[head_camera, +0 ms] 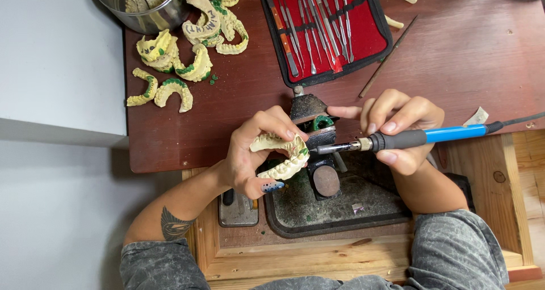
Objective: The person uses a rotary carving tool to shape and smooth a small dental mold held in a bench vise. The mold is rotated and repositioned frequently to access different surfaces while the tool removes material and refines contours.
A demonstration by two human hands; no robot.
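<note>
My left hand (252, 153) holds a yellowish plaster dental cast (284, 153), an arch-shaped model with teeth and a bit of green wax at its right end. My right hand (397, 125) grips a heated tool with a black and blue handle (437, 135); its metal tip (329, 148) points left and touches the cast's right end. Both hands hover over a dark metal stand (315, 131) with a green ring on it, at the front edge of the reddish-brown table (454, 57).
Several more plaster casts with green wax (181, 57) lie at the table's back left beside a metal pot (145, 6) holding others. An open red case of steel instruments (326, 26) lies at the back. A thin rod (389, 56) rests beside it. Below is a wooden drawer (318, 250) with a dark tray.
</note>
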